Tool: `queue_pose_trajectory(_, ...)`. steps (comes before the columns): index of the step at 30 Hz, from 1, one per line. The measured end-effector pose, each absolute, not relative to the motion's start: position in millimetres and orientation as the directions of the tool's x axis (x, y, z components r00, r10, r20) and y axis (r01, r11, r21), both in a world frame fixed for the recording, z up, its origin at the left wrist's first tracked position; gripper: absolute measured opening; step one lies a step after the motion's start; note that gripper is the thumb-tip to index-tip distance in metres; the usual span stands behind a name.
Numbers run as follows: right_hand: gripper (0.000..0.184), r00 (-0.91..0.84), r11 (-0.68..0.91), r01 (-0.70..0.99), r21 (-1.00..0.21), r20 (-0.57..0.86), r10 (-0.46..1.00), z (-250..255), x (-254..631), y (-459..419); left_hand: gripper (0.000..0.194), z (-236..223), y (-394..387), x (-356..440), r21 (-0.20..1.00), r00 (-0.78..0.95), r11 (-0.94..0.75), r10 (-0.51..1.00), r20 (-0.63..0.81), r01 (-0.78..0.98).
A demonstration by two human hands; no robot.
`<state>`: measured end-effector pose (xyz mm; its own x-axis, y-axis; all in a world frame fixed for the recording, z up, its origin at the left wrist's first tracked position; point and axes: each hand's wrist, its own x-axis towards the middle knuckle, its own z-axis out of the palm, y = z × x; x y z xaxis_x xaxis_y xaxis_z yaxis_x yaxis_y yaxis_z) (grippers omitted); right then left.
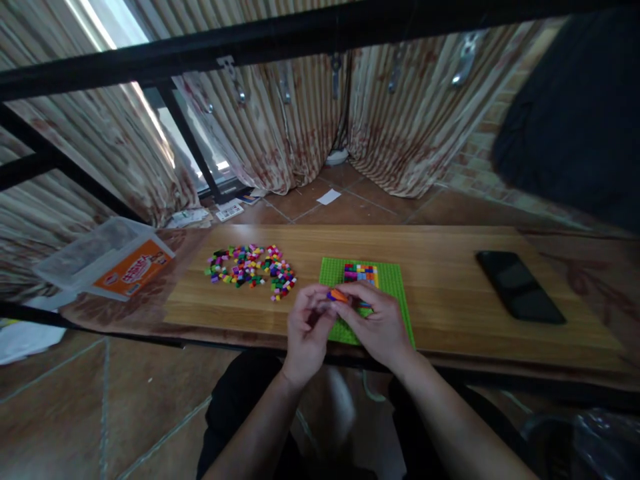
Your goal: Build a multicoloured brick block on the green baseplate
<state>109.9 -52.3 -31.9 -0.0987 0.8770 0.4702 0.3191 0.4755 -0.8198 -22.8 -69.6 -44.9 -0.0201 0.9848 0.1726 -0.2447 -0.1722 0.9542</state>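
Observation:
Both hands meet just above the near left part of a green studded baseplate point(397, 293). Between their fingertips are small toy bricks point(339, 295), orange and purple. My left hand point(309, 327) pinches the purple side, and my right hand point(377, 320) has its thumb and fingers on the orange part. How the bricks join is too small to make out. On the baseplate stands a block of coloured bricks point(361, 270), its near part hidden by my right hand. A loose pile of small multicoloured bricks point(253, 263) lies on the board to the left.
The wooden board point(450, 267) carries a black phone point(520, 287) at the right. Off its left end sits a clear plastic box point(105, 257) with an orange label. A black metal bar point(280, 40) crosses above, with patterned curtains point(300, 133) behind.

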Motion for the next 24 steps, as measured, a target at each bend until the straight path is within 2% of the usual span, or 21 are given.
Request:
queue_pose_trajectory(4, 0.014, -0.143, 0.541, 0.352, -0.764, 0.527, 0.838, -34, 110, -52, 0.021, -56, -65, -28, 0.919, 0.001, -0.137, 0.989, 0.148, -0.371)
queue_pose_trajectory(10, 0.013, -0.150, 0.562, 0.386, -0.732, 0.551, 0.821, -34, 108, -54, 0.011, -65, -59, -31, 0.897, 0.009, -0.098, 0.994, 0.113, -0.431)
queue_pose_trajectory(14, 0.013, -0.164, 0.531, 0.336, -0.778, 0.507, 0.846, -33, 108, -54, 0.014, -63, -57, -33, 0.907, 0.001, -0.092, 0.995, 0.101, -0.411)
queue_pose_trajectory(20, 0.012, -0.140, 0.420, 0.250, -0.872, 0.397, 0.907, -39, 109, -53, 0.012, -55, -60, -33, 0.957, -0.007, -0.190, 0.981, 0.193, -0.219)
queue_pose_trajectory(24, 0.011, -0.104, 0.277, 0.084, -0.957, 0.268, 0.958, -41, 107, -52, 0.014, -53, -62, -34, 0.958, -0.014, -0.176, 0.984, 0.177, -0.227)
